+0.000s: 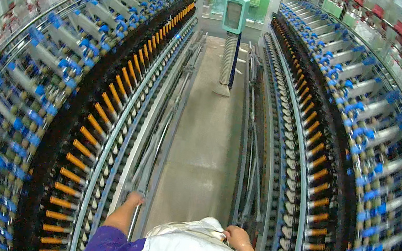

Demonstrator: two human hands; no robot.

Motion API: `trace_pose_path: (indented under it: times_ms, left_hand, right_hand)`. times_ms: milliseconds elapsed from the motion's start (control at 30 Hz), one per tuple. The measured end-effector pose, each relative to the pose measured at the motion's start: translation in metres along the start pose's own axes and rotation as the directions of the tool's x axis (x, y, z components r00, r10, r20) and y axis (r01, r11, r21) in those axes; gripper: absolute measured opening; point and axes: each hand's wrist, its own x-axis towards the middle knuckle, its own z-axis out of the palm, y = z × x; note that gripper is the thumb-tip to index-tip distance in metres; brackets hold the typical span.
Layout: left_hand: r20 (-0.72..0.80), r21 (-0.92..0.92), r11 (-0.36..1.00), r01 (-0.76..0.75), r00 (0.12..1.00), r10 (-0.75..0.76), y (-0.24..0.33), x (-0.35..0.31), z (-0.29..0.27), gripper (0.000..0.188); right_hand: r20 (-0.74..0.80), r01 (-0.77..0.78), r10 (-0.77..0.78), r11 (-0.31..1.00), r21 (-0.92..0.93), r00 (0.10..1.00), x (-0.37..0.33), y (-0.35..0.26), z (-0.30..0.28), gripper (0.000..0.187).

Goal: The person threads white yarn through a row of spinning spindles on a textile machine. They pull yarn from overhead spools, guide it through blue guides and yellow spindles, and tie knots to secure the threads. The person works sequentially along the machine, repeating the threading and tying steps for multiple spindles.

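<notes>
Left hand (134, 199) near long white rail (134, 159), right hand (237, 235) at white cloth apron (181, 240) — apart, grips unclear; slim orange tubes (84, 148) racked — untouched.

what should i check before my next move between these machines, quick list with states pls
1. Left hand away from the orange spools: ok, there is a gap between them.
2. Right hand free: cannot tell, it is at the white apron and its grip is unclear.
3. Middle of the aisle unblocked: not ok, a ribbed hose hangs down it ahead.
4. Spools standing still: cannot tell from one picture.
</notes>
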Motion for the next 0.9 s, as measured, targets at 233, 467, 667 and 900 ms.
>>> trace_pose_path:
  times_ms: [233,467,667,900]
  left_hand:
    - [-0.090,-0.236,0.649,-0.724,0.681,0.727,0.448,0.186,-0.057,0.035]
    - [-0.074,0.335,0.860,-0.385,0.899,0.431,0.440,0.265,-0.159,0.032]
    - [-0.367,-0.222,0.973,0.064,0.919,-0.144,0.360,0.364,-0.241,0.026]
    - [-0.408,-0.217,0.974,-0.069,0.912,-0.027,0.544,0.549,-0.388,0.035]
  right_hand:
    - [0.066,0.021,-0.040,0.962,0.272,0.997,0.221,0.081,-0.135,0.032]
    - [-0.117,0.378,-0.366,0.919,0.109,0.923,0.542,0.019,-0.361,0.027]
    - [-0.087,0.784,-0.780,0.612,0.103,0.620,0.798,-0.121,-0.430,0.029]
    - [0.149,0.798,-0.787,0.603,-0.027,0.599,1.030,-0.274,-0.510,0.027]
